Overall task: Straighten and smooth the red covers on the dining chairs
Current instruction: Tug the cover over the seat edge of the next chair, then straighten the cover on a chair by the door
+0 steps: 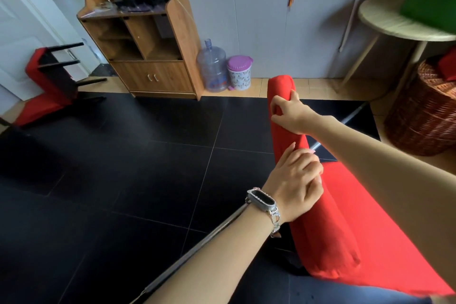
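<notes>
Red cover [318, 229] runs lengthwise away from camera; left hand [297, 180] pinches it nearer, right hand [290, 112] grips farther along.

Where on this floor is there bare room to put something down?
The black tiles are bare between the tipped chair, the wooden cabinet and the red cover; a metal pole crosses nearer. Crowded: around the water jug and purple-lidded bin, and the wicker basket corner.
</notes>
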`<state>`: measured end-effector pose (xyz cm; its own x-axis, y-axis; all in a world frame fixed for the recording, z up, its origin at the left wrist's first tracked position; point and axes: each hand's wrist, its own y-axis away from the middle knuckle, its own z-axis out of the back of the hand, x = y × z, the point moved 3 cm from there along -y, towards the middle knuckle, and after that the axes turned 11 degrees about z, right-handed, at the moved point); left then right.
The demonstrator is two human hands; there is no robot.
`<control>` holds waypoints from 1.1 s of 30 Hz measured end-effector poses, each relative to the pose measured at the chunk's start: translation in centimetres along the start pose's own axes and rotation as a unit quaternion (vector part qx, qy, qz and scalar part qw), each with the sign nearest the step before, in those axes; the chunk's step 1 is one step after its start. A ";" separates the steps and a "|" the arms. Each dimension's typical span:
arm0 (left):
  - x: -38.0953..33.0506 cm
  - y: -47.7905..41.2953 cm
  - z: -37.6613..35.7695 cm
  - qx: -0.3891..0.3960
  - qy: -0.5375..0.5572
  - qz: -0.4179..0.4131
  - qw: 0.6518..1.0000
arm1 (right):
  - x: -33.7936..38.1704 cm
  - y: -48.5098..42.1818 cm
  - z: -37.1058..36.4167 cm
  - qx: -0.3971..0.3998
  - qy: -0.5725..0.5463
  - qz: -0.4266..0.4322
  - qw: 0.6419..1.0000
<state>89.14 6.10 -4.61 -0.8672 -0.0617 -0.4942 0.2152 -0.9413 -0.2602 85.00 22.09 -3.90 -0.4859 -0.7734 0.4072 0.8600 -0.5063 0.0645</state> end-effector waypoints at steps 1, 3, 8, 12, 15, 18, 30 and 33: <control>-0.2 0.0 0.0 0.012 -0.004 0.011 1.000 | 0.2 0.1 0.3 0.008 0.020 -0.010 1.000; -0.5 0.2 0.4 0.039 -0.018 0.029 0.999 | 0.5 0.3 0.5 0.020 0.058 -0.019 0.998; 0.8 2.1 3.6 0.110 -0.021 0.050 0.992 | 1.9 0.4 0.6 0.056 0.169 -0.027 0.984; 5.5 5.0 9.3 0.081 0.034 0.254 0.963 | 5.2 0.5 0.1 0.005 0.212 0.111 0.971; 10.5 8.1 15.4 0.026 0.008 0.388 0.921 | 11.0 0.2 -1.1 -0.013 0.123 0.164 0.979; 15.0 12.0 20.4 0.016 0.002 0.476 0.879 | 18.2 0.2 -2.9 0.014 0.013 0.159 0.987; 26.5 25.8 33.3 -0.110 0.115 0.629 0.761 | 41.4 -1.0 -8.7 0.109 -0.102 0.200 0.968; 28.1 28.0 35.6 -0.148 0.124 0.633 0.750 | 45.0 -1.7 -9.1 0.098 -0.128 0.204 0.965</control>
<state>54.87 -33.83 3.72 0.2174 -0.7451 -0.6305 0.9178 -0.0638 0.3919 60.24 -15.30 6.01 -0.0666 -0.7604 0.6460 0.9969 -0.0777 0.0113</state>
